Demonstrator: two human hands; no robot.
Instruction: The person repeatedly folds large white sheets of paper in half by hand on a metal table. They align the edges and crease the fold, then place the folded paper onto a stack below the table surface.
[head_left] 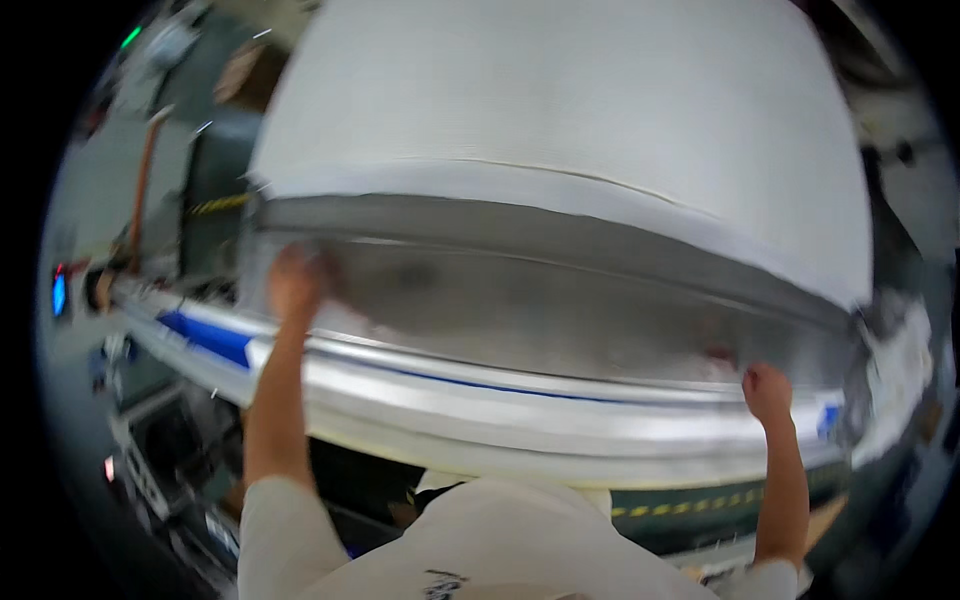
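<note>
Head view, looking down over the person's own chest and pale sleeves: both bare arms are stretched up and forward to a big machine. Filling the top of the picture is a huge white roll of fabric-like sheet material (560, 110), its lower edge curving across from left to right. Directly below it sits a curved grey metal trough (520, 290), and nearer the person runs a long shiny silver roller bar with a blue stripe (480, 395).

The left hand (296, 282) is up past the bar, at the left end of the trough just under the roll's edge. It is blurred; the fingers look spread against the metal, but whether it grips anything, I cannot tell. The right hand (767, 390) is curled into a closed fist at the far edge of the bar, towards the right end, apparently clasping that edge.

At the far right, a ragged heap of white fluffy scraps (895, 375) hangs beside the machine.

As a judgement: the work looks mid-way, with both hands engaged at the trough and bar and the sheet's edge lying just above them, free of either hand.
</note>
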